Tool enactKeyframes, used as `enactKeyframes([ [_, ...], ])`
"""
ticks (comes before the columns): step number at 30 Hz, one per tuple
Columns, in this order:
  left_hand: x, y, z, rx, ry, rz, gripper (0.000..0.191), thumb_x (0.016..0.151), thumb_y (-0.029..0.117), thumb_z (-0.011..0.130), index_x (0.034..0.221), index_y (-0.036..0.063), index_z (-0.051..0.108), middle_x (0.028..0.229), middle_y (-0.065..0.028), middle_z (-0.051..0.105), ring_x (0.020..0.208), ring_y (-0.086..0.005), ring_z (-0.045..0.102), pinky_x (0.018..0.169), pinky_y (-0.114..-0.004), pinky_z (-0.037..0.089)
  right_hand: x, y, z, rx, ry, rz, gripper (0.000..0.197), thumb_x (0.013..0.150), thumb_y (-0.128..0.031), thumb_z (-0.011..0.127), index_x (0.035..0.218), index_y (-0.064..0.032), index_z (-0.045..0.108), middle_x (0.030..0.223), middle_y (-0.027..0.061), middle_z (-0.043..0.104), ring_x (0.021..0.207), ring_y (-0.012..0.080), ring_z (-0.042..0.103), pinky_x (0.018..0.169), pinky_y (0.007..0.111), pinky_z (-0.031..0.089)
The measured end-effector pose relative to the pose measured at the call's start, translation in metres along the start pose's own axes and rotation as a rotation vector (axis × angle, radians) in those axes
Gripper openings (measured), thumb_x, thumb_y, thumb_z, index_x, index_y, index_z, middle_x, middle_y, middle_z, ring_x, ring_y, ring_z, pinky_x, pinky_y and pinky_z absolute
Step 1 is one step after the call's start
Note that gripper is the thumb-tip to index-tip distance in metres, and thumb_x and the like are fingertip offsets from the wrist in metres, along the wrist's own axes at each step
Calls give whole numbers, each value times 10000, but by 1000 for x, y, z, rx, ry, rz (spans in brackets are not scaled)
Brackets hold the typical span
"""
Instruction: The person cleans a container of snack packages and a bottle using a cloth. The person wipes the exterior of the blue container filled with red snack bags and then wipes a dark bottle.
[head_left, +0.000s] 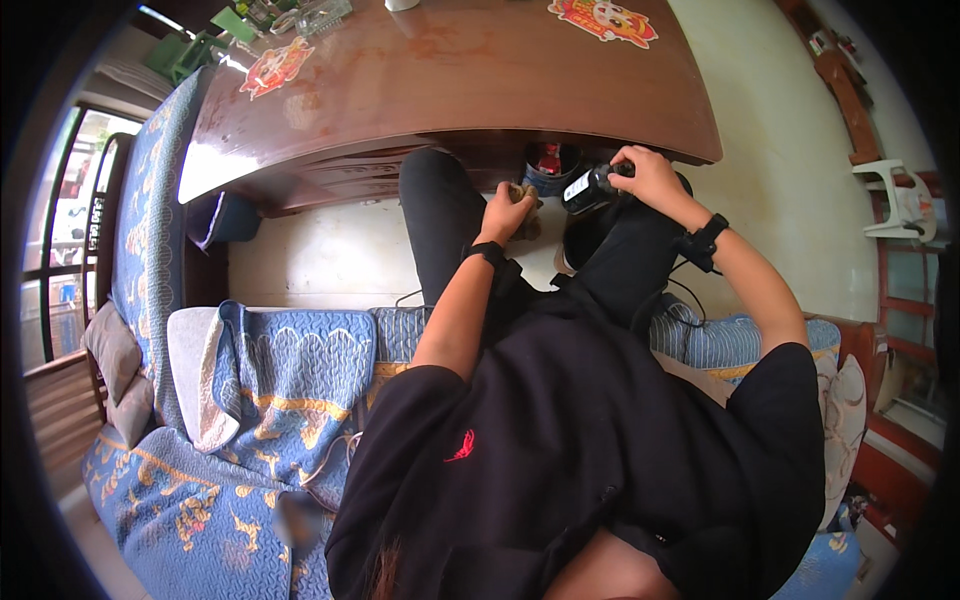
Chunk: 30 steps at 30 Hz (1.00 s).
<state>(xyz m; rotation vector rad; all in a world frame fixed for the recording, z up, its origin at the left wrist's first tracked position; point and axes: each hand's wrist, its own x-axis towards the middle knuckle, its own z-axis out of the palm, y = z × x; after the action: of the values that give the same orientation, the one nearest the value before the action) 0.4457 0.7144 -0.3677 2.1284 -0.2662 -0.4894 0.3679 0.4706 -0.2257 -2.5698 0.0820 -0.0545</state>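
Observation:
My right hand (651, 180) grips a dark bottle (589, 193) with a white label, tilted so that one end points down and left. Its other end is in my fingers, just off the table's front edge and above my right knee. In my left hand (507, 216) is a small yellowish-brown item (529, 196), perhaps a crumpled cloth; my fingers hide part of it. Both hands are between my knees, apart from each other. Beyond them, under the table edge, stands a dark bin (551, 182) with a red wrapper inside.
A glossy brown wooden table (450, 90) spans the front, bearing stickers (604, 21) and a glass dish (322, 16). A blue bin (231, 219) stands under its left end. Blue quilted covers (300, 360) lie on the sofa. A white plastic stool (892, 199) stands far right.

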Motion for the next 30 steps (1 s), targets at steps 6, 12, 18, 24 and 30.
enactKeyframes([
  [6, -4, -9, 0, -25, 30, 9, 555, 733, 363, 621, 1128, -7, 497, 979, -253, 614, 949, -378, 594, 817, -390, 470, 9, -66, -63, -27, -23, -137, 527, 693, -219, 657, 1203, -193, 527, 893, 69, 613, 792, 230, 590, 732, 339, 477],
  [12, -1, -11, 1, -67, 42, 29, 567, 733, 362, 626, 1131, -20, 495, 999, -247, 611, 949, -371, 597, 821, -385, 472, 52, -72, -79, 122, -11, -216, 708, 686, -137, 646, 1342, -244, 402, 901, 30, 624, 745, 172, 595, 699, 296, 490],
  [18, -1, -10, -1, -52, 28, 44, 579, 733, 365, 628, 1143, -18, 486, 998, -249, 611, 950, -370, 596, 820, -383, 472, 94, -71, -74, -71, -13, -239, 711, 704, -58, 614, 1353, -241, 391, 939, 49, 622, 778, 153, 591, 696, 277, 493],
  [24, -3, -11, -1, -90, 27, 62, 607, 737, 360, 629, 1170, -32, 464, 1016, -259, 603, 968, -375, 590, 824, -387, 470, 125, -58, -61, -118, 40, -305, 728, 708, -53, 605, 1374, -203, 354, 932, 57, 606, 777, 169, 576, 694, 297, 478],
  [30, -2, -8, 0, -76, 21, 35, 621, 740, 359, 632, 1184, -39, 455, 1025, -266, 599, 979, -378, 585, 832, -391, 467, 148, -41, -54, -54, 23, -434, 741, 703, 1, 569, 1379, -209, 354, 1019, 56, 595, 822, 174, 563, 683, 313, 479],
])
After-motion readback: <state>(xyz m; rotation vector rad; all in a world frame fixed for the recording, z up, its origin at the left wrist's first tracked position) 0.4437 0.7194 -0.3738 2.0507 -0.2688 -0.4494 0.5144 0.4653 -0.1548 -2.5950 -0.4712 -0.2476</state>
